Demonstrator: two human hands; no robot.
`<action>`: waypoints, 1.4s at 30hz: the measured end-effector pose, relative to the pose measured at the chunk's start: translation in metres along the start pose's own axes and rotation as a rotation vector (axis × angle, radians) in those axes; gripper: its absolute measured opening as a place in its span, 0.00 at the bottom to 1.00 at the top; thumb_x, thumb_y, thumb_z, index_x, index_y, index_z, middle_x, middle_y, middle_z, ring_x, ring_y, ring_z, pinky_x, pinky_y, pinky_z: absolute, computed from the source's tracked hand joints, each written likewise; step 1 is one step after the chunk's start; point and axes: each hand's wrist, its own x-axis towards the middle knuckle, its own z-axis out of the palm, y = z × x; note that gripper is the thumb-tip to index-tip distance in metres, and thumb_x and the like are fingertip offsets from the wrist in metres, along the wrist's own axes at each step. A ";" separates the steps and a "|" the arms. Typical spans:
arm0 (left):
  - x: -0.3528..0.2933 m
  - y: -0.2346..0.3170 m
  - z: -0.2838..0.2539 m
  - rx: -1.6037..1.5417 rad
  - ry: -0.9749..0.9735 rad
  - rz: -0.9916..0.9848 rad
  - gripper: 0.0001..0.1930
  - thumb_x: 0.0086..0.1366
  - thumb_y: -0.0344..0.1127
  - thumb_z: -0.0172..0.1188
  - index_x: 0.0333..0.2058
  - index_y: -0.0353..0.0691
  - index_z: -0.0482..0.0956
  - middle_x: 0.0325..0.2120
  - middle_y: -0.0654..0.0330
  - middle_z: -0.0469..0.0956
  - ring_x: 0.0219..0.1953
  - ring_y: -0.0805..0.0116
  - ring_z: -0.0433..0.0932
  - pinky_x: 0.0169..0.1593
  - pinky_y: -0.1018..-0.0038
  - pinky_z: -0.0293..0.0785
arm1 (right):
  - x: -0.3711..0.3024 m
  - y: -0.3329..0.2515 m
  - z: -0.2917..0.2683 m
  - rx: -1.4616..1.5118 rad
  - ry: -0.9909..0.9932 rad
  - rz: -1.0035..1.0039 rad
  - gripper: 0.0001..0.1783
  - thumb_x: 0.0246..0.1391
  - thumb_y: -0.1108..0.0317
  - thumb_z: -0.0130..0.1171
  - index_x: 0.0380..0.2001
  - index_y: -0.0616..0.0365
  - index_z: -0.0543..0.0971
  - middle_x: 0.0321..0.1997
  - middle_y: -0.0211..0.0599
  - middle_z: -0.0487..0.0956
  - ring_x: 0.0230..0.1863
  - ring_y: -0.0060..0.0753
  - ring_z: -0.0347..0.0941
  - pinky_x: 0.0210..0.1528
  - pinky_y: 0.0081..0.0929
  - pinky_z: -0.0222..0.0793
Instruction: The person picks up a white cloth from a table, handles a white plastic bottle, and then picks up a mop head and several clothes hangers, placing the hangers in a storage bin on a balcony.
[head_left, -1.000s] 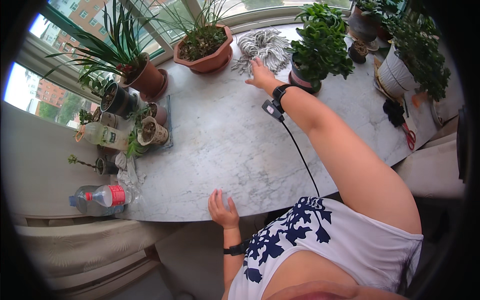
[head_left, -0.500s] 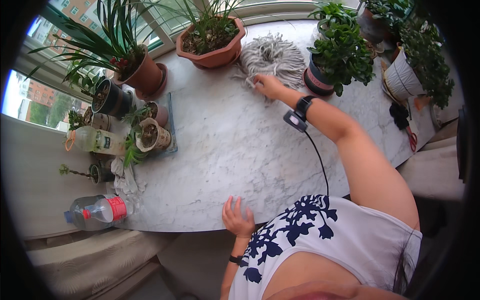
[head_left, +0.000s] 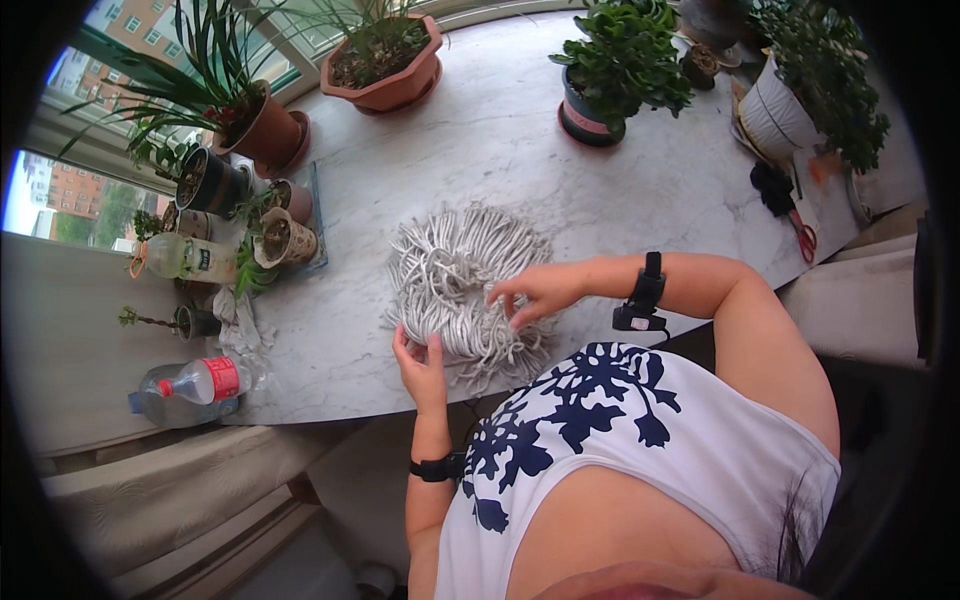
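Bench: pale grey-veined marble, curving along a window showing buildings outside.

Mop head: grey cords, lying in a loose heap near the bench's front edge.

Left hand: resting on the heap's near-left edge, fingers loosely curled onto the cords; whether they are pinching any cannot be told.

Right hand: lying over the heap's right side, fingers spread and released, touching the cords.

Terracotta pots: two, standing at the back left, holding long-leaved plants.

Small pots: clustering on a tray at the left edge.

Bottle: clear with red label, lying at the front-left corner.

Dark pot: holding a leafy plant, back right.

White pot: standing far right, scissors lying beside it.
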 end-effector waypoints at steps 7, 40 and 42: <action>-0.013 -0.010 0.025 0.568 0.201 0.427 0.24 0.62 0.39 0.49 0.55 0.35 0.63 0.48 0.46 0.68 0.50 0.47 0.65 0.53 0.61 0.60 | -0.113 0.096 -0.067 0.748 1.126 0.495 0.34 0.53 0.54 0.57 0.56 0.55 0.55 0.37 0.42 0.75 0.30 0.29 0.75 0.32 0.25 0.72; -0.012 -0.014 0.035 0.724 0.244 0.404 0.25 0.65 0.44 0.42 0.54 0.31 0.62 0.51 0.43 0.65 0.52 0.45 0.64 0.56 0.59 0.57 | 0.018 0.166 -0.193 0.600 0.946 0.159 0.36 0.52 0.55 0.58 0.58 0.63 0.59 0.42 0.43 0.77 0.34 0.29 0.76 0.32 0.24 0.70; -0.012 -0.015 0.033 0.672 0.238 0.381 0.25 0.64 0.42 0.46 0.55 0.32 0.61 0.51 0.43 0.65 0.53 0.48 0.65 0.56 0.61 0.58 | -0.014 0.142 -0.156 0.527 0.793 0.124 0.31 0.53 0.55 0.57 0.54 0.64 0.64 0.45 0.44 0.76 0.37 0.30 0.77 0.37 0.25 0.71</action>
